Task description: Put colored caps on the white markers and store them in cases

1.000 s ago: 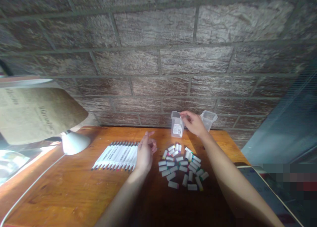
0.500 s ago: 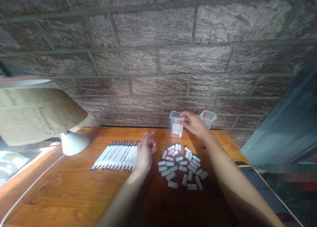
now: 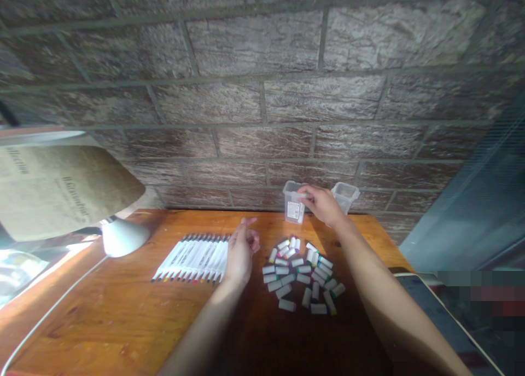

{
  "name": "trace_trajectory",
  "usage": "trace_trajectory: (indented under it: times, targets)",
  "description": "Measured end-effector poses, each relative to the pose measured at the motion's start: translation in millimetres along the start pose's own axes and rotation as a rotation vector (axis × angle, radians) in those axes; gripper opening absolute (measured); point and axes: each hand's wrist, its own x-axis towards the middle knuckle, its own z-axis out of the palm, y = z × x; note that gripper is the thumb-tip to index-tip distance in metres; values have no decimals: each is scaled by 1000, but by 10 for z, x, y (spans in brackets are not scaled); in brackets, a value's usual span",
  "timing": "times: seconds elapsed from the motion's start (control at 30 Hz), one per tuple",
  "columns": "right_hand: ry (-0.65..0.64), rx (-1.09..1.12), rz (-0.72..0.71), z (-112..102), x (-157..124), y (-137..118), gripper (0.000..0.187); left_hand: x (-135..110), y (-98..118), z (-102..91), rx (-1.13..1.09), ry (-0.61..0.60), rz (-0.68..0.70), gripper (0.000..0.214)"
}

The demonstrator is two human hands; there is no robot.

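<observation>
My right hand [image 3: 320, 201] is closed on the near right rim of a clear plastic container [image 3: 290, 194] with a white printed label, by the brick wall. Its fingertips hide part of the rim, and whether a small thing is also between them is unclear. My left hand [image 3: 241, 247] rests at the right end of a row of white markers [image 3: 192, 258], thumb and forefinger apart, the other fingers loosely curled, nothing visible in it. Several white marker caps [image 3: 303, 278] with coloured ends lie scattered on the table between my forearms.
A second clear container [image 3: 346, 192] stands partly behind my right hand. On the left is a lamp with a printed shade [image 3: 65, 184], white base [image 3: 123, 238] and cord [image 3: 57, 307]. A dark flat device [image 3: 435, 310] lies at the right table edge [image 3: 394, 239].
The labelled container has shifted slightly up and to the right, with my right hand at its rim. My left hand, the markers and the caps stay nearly as they were.
</observation>
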Motion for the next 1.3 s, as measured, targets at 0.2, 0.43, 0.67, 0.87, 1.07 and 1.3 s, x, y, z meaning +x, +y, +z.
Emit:
trace_trajectory:
  times: [0.2, 0.43, 0.67, 0.87, 1.07, 1.3]
  targets:
    - [0, -30, 1, -116, 3, 70, 15, -4, 4, 6, 9, 8, -8, 59]
    - [23, -45, -15, -93, 1, 83, 24, -7, 1, 7, 9, -11, -23, 59]
    - [36, -66, 0, -35, 9, 89, 30, -14, -4, 11, 19, -17, -32, 57]
    - [32, -73, 20, -37, 7, 73, 33, -16, -7, 6, 31, -22, -27, 57]
    - [-7, -70, 61, -155, 6, -19, 43, -3, -16, -3, 41, -29, -29, 58]
    - [20, -150, 189, -585, -4, 11, 54, -4, -18, -5, 48, -29, -30, 57]
